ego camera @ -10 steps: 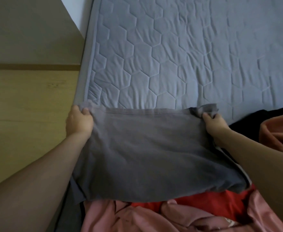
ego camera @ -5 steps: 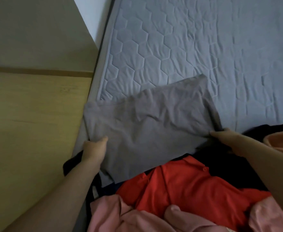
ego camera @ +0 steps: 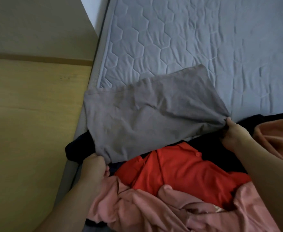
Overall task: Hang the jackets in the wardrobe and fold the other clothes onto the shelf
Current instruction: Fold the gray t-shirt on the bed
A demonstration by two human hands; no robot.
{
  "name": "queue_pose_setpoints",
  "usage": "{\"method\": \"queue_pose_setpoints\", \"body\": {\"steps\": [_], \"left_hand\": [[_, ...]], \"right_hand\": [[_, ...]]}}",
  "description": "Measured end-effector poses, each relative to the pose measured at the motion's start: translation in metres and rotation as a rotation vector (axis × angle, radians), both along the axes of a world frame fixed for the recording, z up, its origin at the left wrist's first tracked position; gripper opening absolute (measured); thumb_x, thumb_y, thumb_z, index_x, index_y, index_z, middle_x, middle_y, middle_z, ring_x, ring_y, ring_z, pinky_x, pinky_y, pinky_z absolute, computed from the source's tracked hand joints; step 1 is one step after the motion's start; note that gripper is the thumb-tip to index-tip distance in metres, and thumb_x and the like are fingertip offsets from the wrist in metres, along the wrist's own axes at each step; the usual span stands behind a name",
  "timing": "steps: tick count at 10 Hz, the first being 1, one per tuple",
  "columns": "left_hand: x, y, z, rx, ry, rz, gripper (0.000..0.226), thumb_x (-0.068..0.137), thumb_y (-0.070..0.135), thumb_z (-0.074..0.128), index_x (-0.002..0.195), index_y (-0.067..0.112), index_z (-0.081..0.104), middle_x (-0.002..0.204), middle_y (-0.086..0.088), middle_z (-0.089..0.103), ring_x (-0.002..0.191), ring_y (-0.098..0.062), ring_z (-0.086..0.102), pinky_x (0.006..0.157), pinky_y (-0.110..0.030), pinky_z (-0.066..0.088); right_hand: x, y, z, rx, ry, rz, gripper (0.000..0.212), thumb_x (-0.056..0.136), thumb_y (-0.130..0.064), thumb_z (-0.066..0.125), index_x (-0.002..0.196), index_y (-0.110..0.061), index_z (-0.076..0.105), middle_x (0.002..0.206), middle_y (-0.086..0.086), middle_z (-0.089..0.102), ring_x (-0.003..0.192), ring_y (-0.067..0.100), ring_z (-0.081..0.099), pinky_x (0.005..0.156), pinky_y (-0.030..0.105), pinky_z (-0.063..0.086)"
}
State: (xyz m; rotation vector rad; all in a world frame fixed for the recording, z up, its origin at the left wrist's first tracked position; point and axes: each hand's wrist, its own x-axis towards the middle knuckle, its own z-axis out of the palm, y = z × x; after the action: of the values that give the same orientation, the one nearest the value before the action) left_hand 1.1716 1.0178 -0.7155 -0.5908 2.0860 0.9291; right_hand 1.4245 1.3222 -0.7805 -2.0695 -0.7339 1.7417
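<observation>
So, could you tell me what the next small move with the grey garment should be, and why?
Probably fold it across once more. The grey garment lies half folded on the mattress, the left hand and right hand each grip a near corner, and it looks too wide for a shelf stack.

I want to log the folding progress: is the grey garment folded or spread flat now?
Folded, at least once: the grey garment shows a doubled layer on the mattress; both hands pinch its near corners.

Both hands, the left hand (ego camera: 94,166) and the right hand (ego camera: 234,133), pinch the near corners of a folded grey cloth (ego camera: 150,114) lying on the quilted grey bed (ego camera: 204,47).
</observation>
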Motion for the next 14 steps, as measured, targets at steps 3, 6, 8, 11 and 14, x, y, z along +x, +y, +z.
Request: {"method": "queue_pose_setpoints", "body": {"steps": [3, 6, 8, 11, 14], "left_hand": [[-0.024, -0.043, -0.002, -0.275, -0.014, -0.246, 0.020, 0.073, 0.001, 0.047, 0.077, -0.007, 0.064, 0.064, -0.019, 0.066, 0.049, -0.025, 0.052, 0.054, -0.029, 0.039], [-0.014, -0.039, 0.011, -0.226, -0.135, -0.322, 0.020, 0.072, 0.018, 0.057, 0.084, 0.002, 0.061, 0.074, -0.015, 0.068, 0.058, -0.028, 0.060, 0.059, -0.028, 0.038], [-0.096, -0.019, -0.006, -0.324, 0.124, -0.602, 0.026, 0.079, 0.015, 0.051, 0.093, -0.001, 0.066, 0.094, -0.022, 0.067, 0.088, -0.035, 0.066, 0.069, -0.036, 0.050], [-0.184, 0.070, -0.072, -0.117, 0.379, -0.729, 0.044, 0.089, 0.035, 0.061, 0.119, 0.003, 0.060, 0.120, -0.016, 0.064, 0.108, -0.033, 0.061, 0.091, -0.037, 0.050], [-0.207, 0.087, -0.061, -0.409, 1.169, -1.318, 0.036, 0.102, 0.029, 0.034, 0.099, 0.010, 0.064, 0.097, -0.018, 0.064, 0.085, -0.040, 0.063, 0.065, -0.037, 0.040]], "right_hand": [[0.019, 0.045, 0.031, 0.419, -1.162, 1.052, 0.037, 0.097, -0.035, 0.036, 0.124, -0.023, 0.058, 0.128, 0.012, 0.057, 0.122, 0.034, 0.046, 0.103, 0.045, 0.022], [-0.081, -0.104, 0.027, 0.823, -0.631, 1.490, 0.053, 0.096, -0.041, 0.039, 0.144, -0.018, 0.038, 0.152, 0.016, 0.026, 0.138, 0.034, 0.029, 0.111, 0.049, 0.022], [-0.155, -0.196, 0.021, 0.528, -0.440, 1.788, 0.071, 0.095, -0.053, 0.027, 0.154, -0.025, -0.001, 0.161, 0.001, -0.013, 0.147, 0.025, -0.014, 0.116, 0.053, -0.010], [-0.198, -0.276, 0.028, 0.839, -0.462, 2.073, 0.102, 0.088, -0.061, 0.041, 0.147, -0.007, -0.023, 0.156, 0.010, -0.024, 0.145, 0.030, -0.019, 0.105, 0.067, -0.019], [-0.202, -0.278, 0.016, 0.954, -0.528, 1.898, 0.080, 0.092, -0.033, 0.042, 0.153, -0.005, -0.002, 0.159, 0.013, 0.009, 0.146, 0.032, 0.011, 0.111, 0.061, -0.006]]}}
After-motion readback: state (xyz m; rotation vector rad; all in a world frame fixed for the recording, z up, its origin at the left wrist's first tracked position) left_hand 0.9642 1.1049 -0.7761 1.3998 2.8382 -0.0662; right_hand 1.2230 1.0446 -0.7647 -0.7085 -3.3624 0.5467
